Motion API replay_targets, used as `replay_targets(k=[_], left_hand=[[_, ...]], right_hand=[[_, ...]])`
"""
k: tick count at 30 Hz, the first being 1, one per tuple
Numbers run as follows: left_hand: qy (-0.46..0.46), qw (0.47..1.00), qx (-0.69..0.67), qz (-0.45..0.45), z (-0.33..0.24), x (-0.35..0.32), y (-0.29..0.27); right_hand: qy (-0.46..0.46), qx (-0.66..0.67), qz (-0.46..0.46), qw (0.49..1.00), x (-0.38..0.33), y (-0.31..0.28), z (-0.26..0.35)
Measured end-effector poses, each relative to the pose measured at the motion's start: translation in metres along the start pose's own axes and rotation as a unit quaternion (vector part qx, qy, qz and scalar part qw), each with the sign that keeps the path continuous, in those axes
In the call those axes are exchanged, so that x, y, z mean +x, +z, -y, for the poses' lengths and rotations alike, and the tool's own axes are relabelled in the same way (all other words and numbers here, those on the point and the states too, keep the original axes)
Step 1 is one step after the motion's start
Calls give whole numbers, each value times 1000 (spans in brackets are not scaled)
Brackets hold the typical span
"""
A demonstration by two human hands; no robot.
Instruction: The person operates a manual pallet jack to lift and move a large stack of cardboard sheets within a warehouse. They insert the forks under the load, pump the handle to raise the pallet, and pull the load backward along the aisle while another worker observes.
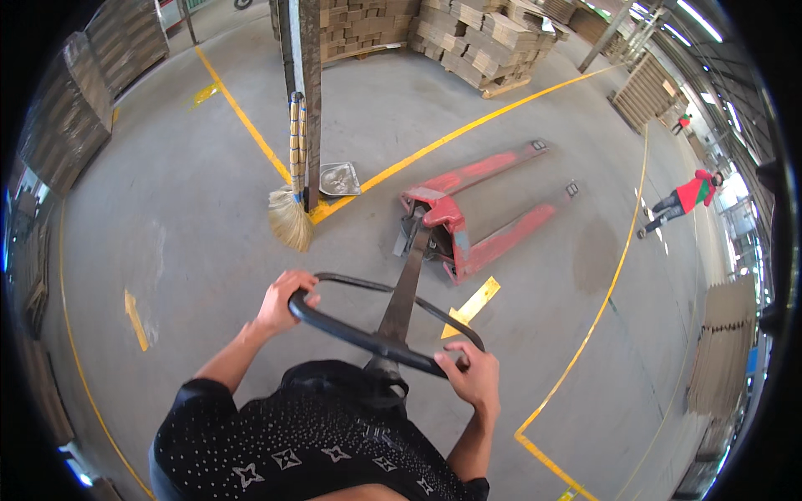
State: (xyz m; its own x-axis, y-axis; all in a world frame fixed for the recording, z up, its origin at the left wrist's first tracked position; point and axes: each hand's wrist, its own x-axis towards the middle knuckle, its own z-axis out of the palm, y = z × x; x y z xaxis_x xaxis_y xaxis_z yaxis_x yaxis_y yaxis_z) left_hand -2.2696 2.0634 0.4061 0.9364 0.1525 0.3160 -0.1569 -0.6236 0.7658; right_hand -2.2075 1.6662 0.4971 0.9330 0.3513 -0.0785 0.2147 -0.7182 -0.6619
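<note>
A red pallet jack (447, 219) stands ahead of me, its two worn forks pointing to the far right with nothing on them. Its dark steering arm (405, 288) slopes back toward my body and ends in a black loop handle (355, 334). My left hand (284, 301) is wrapped around the handle's left corner. At the right corner, my right hand (474, 371) grips the same loop, fingers curled over the bar.
A straw broom (291, 219) leans on a post (312, 125), beside a dustpan (340, 179). Stacked flat cardboard (484, 42) sits on pallets behind. A person in red (692, 192) is at the right. Yellow lines (468, 127) and wrapped stacks (67, 117) border the floor.
</note>
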Motion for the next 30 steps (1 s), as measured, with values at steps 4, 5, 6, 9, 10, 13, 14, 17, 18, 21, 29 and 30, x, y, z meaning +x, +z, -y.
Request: replay_targets(k=[4, 5, 6, 9, 10, 13, 14, 17, 18, 21, 29, 30], left_hand=[[-18, 997, -66, -22, -32, -106, -27], [1, 998, -63, -13, -42, -120, -35], [14, 998, -56, -11, -53, -131, -42], [-2, 993, -110, 31, -97, -163, -52], [45, 993, -104, 27, -110, -169, -55], [161, 981, -108, 29, -150, -183, -51], [188, 974, -118, 37, -165, -184, -49], [269, 954, -131, 24, -212, -191, -23], [302, 943, -137, 13, -228, -196, -12], [385, 911, -144, 29, -273, -226, 23], [489, 809, -291, 149, -344, -387, 68], [484, 798, -318, 169, -348, -401, 66]], right_hand=[[-26, 8, -58, 998, -112, 20, 34], [-33, 10, -91, 995, -131, 19, 39], [-39, 12, -121, 992, -146, 13, 42], [-68, 22, -299, 951, -182, -4, 44], [-61, 14, -362, 930, -192, -12, 42], [15, 94, -510, 855, -219, -30, 28], [24, 141, -553, 821, -226, -38, 19], [37, 176, -624, 760, -244, -66, -28], [34, 184, -635, 749, -252, -77, -51], [-6, 395, -581, 711, -285, -105, -133], [77, 436, -553, 706, -489, -140, -240], [88, 436, -584, 679, -520, -136, -236]])
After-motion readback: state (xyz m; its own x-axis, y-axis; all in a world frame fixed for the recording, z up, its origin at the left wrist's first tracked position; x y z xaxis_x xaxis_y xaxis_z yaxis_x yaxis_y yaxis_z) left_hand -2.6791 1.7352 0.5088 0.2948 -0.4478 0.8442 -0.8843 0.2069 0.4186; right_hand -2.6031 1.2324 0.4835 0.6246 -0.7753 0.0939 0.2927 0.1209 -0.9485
